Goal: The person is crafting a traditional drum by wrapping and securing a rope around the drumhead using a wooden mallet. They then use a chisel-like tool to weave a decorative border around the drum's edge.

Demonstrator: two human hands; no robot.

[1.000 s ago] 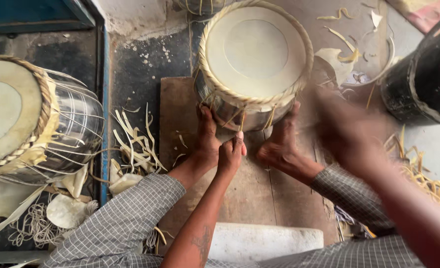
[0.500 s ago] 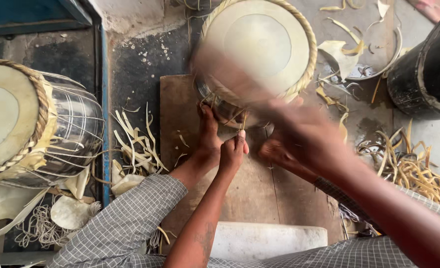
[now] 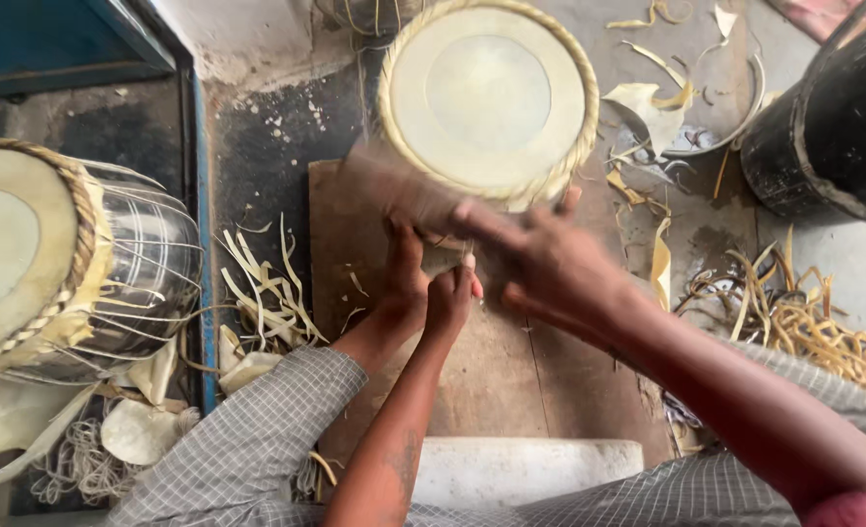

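- Head view: my right hand (image 3: 550, 263) has swept in from the right to the near rim of the drum (image 3: 491, 98); it is too blurred to tell its grip.
- Left hand (image 3: 450, 298) stays curled shut beside my foot (image 3: 403, 283).
- The drum stays upright on the wooden board (image 3: 511, 381).
- Pale hide strips (image 3: 267, 288) litter the floor (image 3: 257, 146); a second drum (image 3: 62, 263) lies left, a black bucket (image 3: 833, 127) right.

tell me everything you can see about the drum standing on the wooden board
The drum stands upright on the wooden board, seen from above. Its round head is pale cream skin with a slightly darker centre, ringed by a braided straw-coloured rim. The body below is mostly hidden. The person's feet press against its near side, the left hand sits just below it, and the blurred right hand reaches its near edge.
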